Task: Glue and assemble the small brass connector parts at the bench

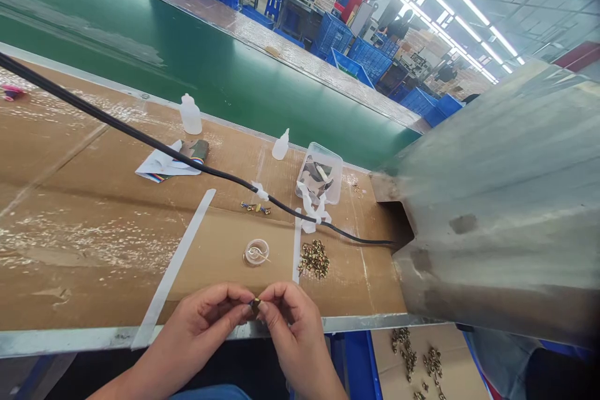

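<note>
Near the front edge of the cardboard-covered table (225, 231), my left hand (210, 315) and my right hand (293, 319) meet, thumbs and fingertips pinched. Between them is a small dark and brass-coloured metal part (255, 305), mostly hidden by the fingers. Just beyond my hands stands a small round clear dish (256, 252) with a thin pale stick in it. To its right lies a pile of similar brass-and-dark parts (314, 259). A short row of such parts (255, 207) with bits of blue and yellow lies farther back.
A black cable (225, 175) crosses above the table to a metal housing (497, 212). Behind are a white bottle (190, 115), a dropper bottle (280, 145), a cloth (171, 161), a clear tub (330, 159) and a green conveyor belt (210, 62). More parts (405, 356) lie lower right.
</note>
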Tool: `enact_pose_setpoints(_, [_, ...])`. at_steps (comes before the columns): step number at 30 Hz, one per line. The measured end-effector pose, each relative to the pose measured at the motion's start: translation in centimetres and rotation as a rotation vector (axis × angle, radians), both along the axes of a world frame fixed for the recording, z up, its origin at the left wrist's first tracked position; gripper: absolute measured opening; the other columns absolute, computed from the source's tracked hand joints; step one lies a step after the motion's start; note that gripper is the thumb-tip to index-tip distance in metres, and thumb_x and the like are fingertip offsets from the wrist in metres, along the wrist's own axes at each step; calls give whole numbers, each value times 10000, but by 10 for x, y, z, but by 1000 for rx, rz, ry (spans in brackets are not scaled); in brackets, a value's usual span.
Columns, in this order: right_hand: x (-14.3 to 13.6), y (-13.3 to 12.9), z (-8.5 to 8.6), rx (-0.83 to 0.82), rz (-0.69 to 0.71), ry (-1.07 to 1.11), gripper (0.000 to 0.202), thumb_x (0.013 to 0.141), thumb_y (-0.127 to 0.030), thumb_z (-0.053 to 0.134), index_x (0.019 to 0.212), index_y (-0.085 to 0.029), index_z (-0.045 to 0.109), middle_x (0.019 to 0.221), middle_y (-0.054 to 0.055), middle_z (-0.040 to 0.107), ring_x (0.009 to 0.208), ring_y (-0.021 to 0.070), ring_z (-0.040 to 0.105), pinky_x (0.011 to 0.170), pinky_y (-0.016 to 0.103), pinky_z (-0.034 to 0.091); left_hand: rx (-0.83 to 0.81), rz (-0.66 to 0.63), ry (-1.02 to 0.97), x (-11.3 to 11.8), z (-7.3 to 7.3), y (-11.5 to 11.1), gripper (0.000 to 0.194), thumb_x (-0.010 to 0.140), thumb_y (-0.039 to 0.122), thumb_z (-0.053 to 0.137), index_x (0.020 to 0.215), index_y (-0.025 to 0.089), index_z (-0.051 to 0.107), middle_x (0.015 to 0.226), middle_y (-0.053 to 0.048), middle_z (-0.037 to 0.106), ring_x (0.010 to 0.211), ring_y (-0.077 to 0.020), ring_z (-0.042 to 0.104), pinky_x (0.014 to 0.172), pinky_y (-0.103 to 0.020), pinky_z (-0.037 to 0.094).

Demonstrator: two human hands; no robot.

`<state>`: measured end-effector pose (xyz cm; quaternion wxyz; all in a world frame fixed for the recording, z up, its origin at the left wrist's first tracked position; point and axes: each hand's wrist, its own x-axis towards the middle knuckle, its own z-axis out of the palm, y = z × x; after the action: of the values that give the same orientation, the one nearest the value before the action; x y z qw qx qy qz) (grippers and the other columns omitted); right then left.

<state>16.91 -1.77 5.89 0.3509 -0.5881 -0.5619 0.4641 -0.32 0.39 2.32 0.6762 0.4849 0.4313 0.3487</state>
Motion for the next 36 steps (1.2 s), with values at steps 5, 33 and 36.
enact_pose_setpoints(5, [0,0,1,21,-3,-16,115,910,-241,545,866,-186,635,835,26,636,769,149,610,681,238,472,4,-5,-2,1,1,1,125,851,300,622,896,215,701,874,-32,744,842,-220,712,796,-298,576])
enact_pose_setpoints(33, [3,0,-6,-72,-48,-12,108,842,-247,629,792,-168,683,737,29,689,689,158,634,633,248,484,302,-101,259,-2,-6,-1,159,916,281,507,915,216,652,800,-32,701,723,-183,665,662,-235,546])
enact_pose_setpoints(36, [3,2,-8,-63,-43,-47,105,835,-244,632,784,-168,684,735,34,700,696,167,648,632,252,490,308,-112,274,-2,-6,-1,161,917,278,500,906,216,648,792,-27,701,725,-182,671,670,-232,542])
